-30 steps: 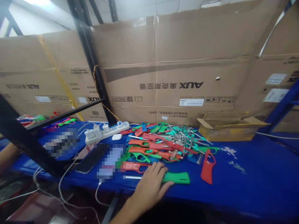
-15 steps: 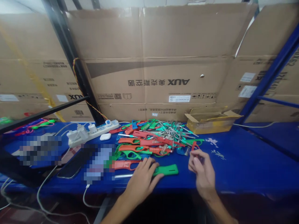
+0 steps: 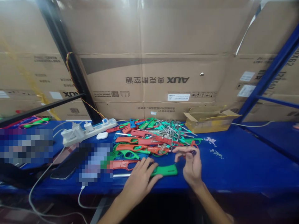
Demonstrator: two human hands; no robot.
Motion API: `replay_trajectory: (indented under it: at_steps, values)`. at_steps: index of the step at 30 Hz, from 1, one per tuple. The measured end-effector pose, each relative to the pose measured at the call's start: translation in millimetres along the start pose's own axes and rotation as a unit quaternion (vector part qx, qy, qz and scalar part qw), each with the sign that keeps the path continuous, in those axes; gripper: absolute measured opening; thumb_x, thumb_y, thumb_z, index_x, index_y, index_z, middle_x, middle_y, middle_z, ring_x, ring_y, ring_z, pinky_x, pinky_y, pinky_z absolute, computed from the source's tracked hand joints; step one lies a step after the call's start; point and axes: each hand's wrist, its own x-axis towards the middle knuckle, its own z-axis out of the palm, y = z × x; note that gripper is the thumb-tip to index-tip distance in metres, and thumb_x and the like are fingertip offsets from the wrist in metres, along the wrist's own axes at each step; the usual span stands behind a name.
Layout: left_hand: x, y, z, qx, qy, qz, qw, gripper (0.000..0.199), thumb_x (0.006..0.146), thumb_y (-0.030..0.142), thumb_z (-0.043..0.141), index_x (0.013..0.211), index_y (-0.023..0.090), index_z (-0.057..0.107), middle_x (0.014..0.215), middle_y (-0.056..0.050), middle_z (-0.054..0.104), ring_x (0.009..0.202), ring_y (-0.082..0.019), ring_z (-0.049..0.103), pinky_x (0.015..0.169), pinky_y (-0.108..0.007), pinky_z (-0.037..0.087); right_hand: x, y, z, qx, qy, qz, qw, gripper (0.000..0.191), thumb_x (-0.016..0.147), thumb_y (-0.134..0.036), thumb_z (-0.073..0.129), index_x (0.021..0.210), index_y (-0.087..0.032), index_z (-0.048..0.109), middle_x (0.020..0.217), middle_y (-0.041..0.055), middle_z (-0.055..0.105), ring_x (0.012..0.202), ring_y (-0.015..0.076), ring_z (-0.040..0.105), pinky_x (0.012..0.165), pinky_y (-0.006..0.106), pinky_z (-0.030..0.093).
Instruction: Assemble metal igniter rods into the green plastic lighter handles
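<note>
My left hand [image 3: 141, 177] is closed around a green long-nosed gas lighter [image 3: 165, 170], which lies flat on the blue tabletop. Its handle end sticks out to the right of my fingers, and a metal tube [image 3: 121, 175] shows on the left. Just right of the handle, my right hand [image 3: 192, 165] is raised with bent fingers around a small dark, rounded object [image 3: 193, 152]; most of it is hidden, so its kind is unclear. Behind both hands lies a pile of lighter parts, with red and orange lighter bodies [image 3: 149, 141] in front and metal-tubed pieces [image 3: 173, 129] behind.
An open cardboard box [image 3: 210, 123] stands at the back right, near small scattered bits [image 3: 211, 141]. On the left are a white power strip [image 3: 102, 126], a white earbud case [image 3: 102, 135], a black phone [image 3: 70, 163] and cables. Cardboard sheets [image 3: 158, 37] wall the back.
My right hand has moved left, closer to the green lighter, and the dark object in it now shows more. My left hand keeps its hold on the lighter. The view has shifted slightly.
</note>
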Motion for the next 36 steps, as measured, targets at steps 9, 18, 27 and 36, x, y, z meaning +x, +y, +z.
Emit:
replay_trajectory:
  at_steps: [9, 18, 27, 36]
  values:
    - [1.6, 0.9, -2.5, -0.010, -0.010, 0.000, 1.000, 0.037, 0.107, 0.048, 0.047, 0.127, 0.021, 0.063, 0.122, -0.011, 0.063, 0.112, -0.031, 0.061, 0.095, -0.050, 0.053, 1.8, -2.1, 0.6, 0.014, -0.008, 0.014, 1.000, 0.018, 0.110, -0.039, 0.041, 0.100, -0.025, 0.046, 0.092, 0.0020, 0.074, 0.053, 0.0113, 0.065, 0.055, 0.028, 0.053]
    - [1.9, 1.8, -3.1, -0.017, -0.006, 0.000, 1.000, 0.035, 0.106, 0.045, 0.051, 0.126, 0.020, 0.063, 0.121, -0.011, 0.064, 0.110, -0.031, 0.062, 0.095, -0.050, 0.054, 0.3, -0.7, 0.2, 0.011, -0.012, 0.018, 1.000, 0.017, 0.110, -0.039, 0.040, 0.101, -0.026, 0.046, 0.092, 0.0013, 0.073, 0.053, 0.0110, 0.064, 0.056, 0.028, 0.053]
    - [1.5, 1.3, -2.3, -0.007, 0.009, 0.003, 1.000, 0.036, 0.107, 0.048, 0.049, 0.125, 0.022, 0.065, 0.120, -0.010, 0.065, 0.111, -0.030, 0.062, 0.095, -0.047, 0.054, -1.2, 0.2, -0.8, 0.012, -0.013, 0.021, 1.000, 0.017, 0.110, -0.039, 0.041, 0.102, -0.026, 0.048, 0.090, -0.0003, 0.071, 0.049, 0.0093, 0.062, 0.050, 0.025, 0.050]
    - [1.1, 0.8, -2.1, -0.007, 0.002, 0.004, 1.000, 0.036, 0.107, 0.047, 0.049, 0.127, 0.021, 0.064, 0.121, -0.011, 0.064, 0.110, -0.030, 0.061, 0.093, -0.048, 0.054, -1.3, -0.3, -1.6, 0.013, 0.007, 0.018, 1.000, 0.018, 0.110, -0.040, 0.040, 0.102, -0.025, 0.047, 0.089, 0.0000, 0.072, 0.049, 0.0104, 0.063, 0.051, 0.026, 0.052]
